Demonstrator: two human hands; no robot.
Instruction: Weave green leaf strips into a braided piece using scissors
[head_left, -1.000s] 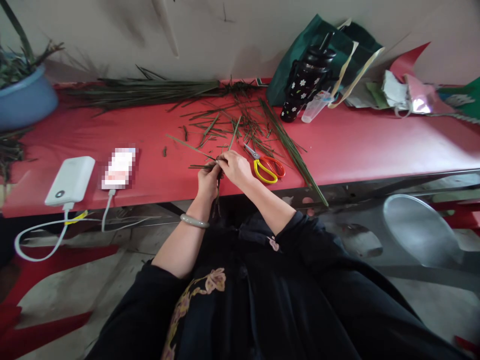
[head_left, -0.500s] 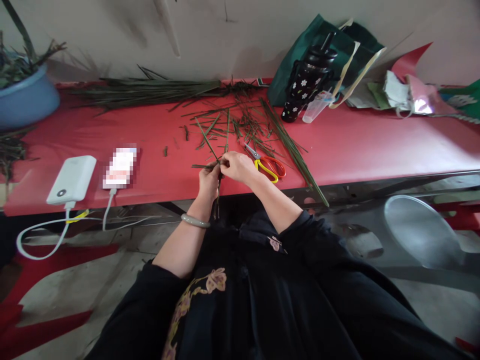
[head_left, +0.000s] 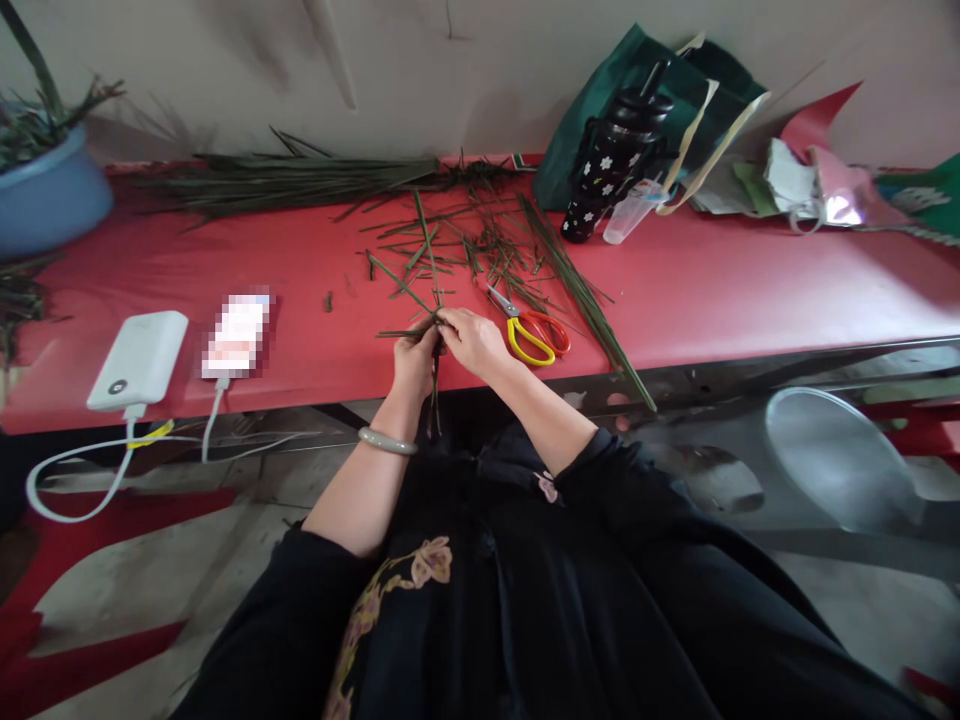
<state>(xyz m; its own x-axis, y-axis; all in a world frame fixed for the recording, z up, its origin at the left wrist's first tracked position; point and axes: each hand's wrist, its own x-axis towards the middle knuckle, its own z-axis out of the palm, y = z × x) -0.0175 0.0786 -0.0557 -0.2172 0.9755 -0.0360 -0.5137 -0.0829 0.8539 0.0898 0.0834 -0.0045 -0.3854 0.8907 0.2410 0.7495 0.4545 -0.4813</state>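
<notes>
Several narrow green leaf strips (head_left: 409, 288) cross in a small woven piece at my fingertips, their ends pointing away, left and down toward my lap. My left hand (head_left: 415, 358) pinches the strips where they cross, a bangle on its wrist. Fingers of my right hand (head_left: 470, 340) are closed on the same crossing from the right; the fingertips partly hide the weave. Just right of that hand lie scissors (head_left: 531, 335) with one red and one yellow handle loop. Loose leaf cuttings (head_left: 499, 250) are scattered on the red tabletop (head_left: 322, 370) beyond my hands.
A leaf bundle (head_left: 300, 180) lies along the wall; longer strips (head_left: 592, 305) overhang the front edge at right. A power bank (head_left: 139, 360) and phone (head_left: 238, 335) with cable lie left, near a blue pot (head_left: 56, 195). A black tumbler (head_left: 615, 165) and green bag (head_left: 562, 135) stand behind.
The upper ends of the held leaf strips have swung to the left. My right hand has turned slightly and lowered a little; both hands stay on the crossing.
</notes>
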